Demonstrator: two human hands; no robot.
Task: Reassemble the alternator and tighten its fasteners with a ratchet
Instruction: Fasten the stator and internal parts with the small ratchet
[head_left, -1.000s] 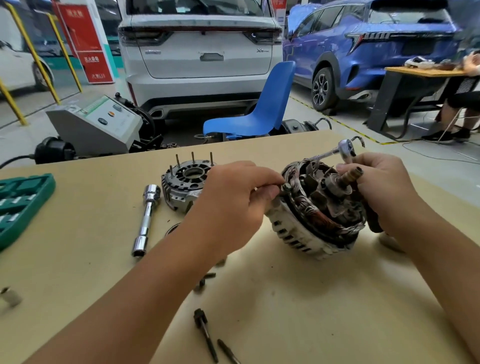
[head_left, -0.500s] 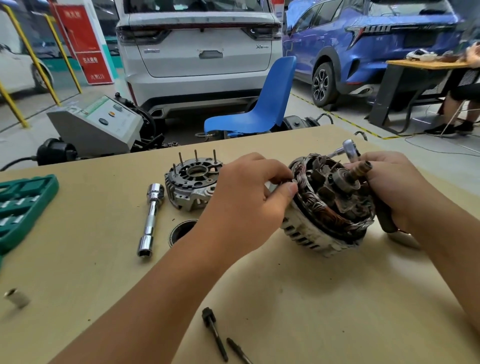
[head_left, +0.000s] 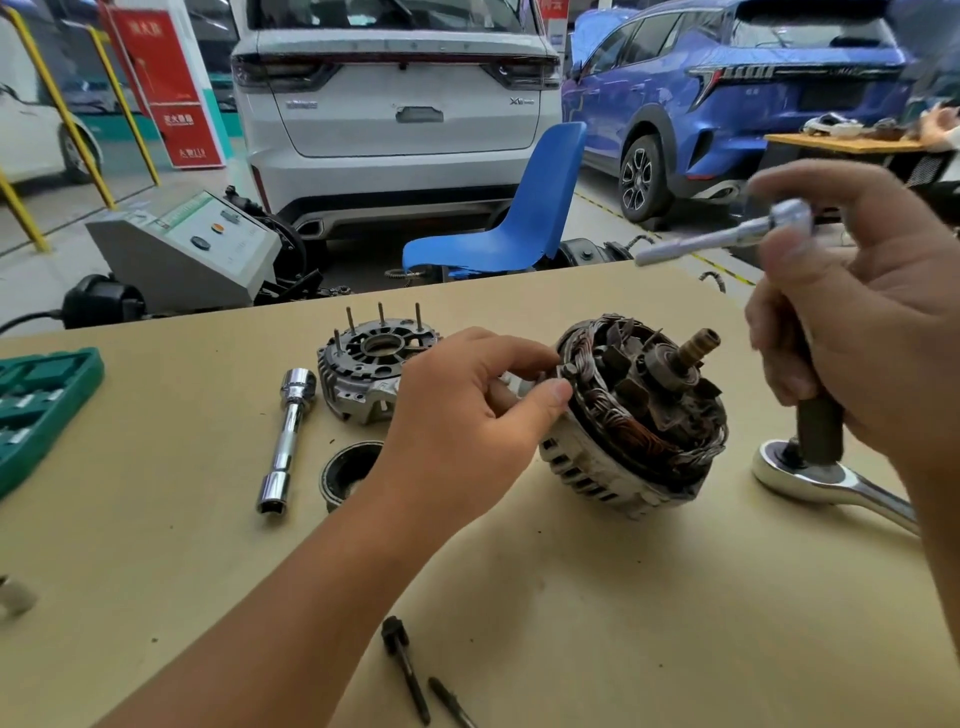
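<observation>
At nine o'clock on the bench sits the green socket tray. Toward the centre lie a chrome socket extension, the rear end cover with its studs pointing up, and a black ring just below it. At six o'clock, near the bench edge, two loose through-bolts lie side by side.

The left hand pinches at the rim of the alternator body, thumb and forefinger closed on the ten o'clock edge of the windings — what they hold there is too small to tell. The body rests tilted at the bench centre, rotor shaft aimed at one o'clock.

At three o'clock, the right hand has lifted off the body it was steadying a second ago, its fingers curled round a dark-handled ratchet — blurred, in motion. A larger ratchet lies on the bench beneath it. Cover and bolts remain off, so tightening looks premature.
</observation>
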